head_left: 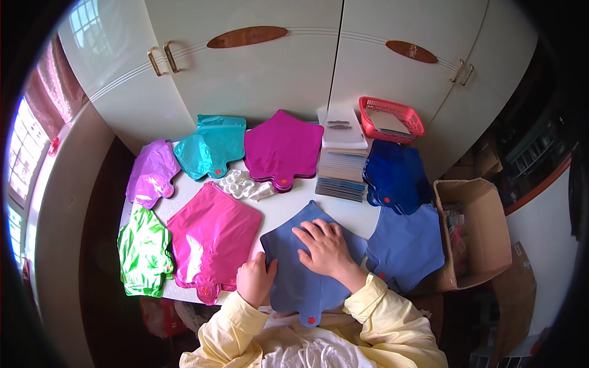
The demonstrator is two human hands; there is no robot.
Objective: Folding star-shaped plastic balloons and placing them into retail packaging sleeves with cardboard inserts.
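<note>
A flat, star-shaped, dusty-blue foil balloon (pixel 294 288) lies in front of me, its tab with a red dot hanging toward me at the near table edge. My right hand (pixel 325 248) rests on its upper part, fingers stretched out and slightly spread. At the balloon's left edge my left hand (pixel 256 279) is closed, thumb against the fingers, pinching that edge. Just to the right lies more dusty-blue foil (pixel 406 245). On the left, nearest my left hand, is a stack of pink foil balloons (pixel 215 227).
Green (pixel 144 251), purple (pixel 151 172), teal (pixel 211 147), magenta (pixel 282 147) and dark-blue (pixel 397 175) foil balloons ring the white table (pixel 285 211). A white ribbon bundle (pixel 242 185), stacked cards (pixel 343 168), a red basket (pixel 414 119) and an open cardboard box (pixel 485 245) also stand around.
</note>
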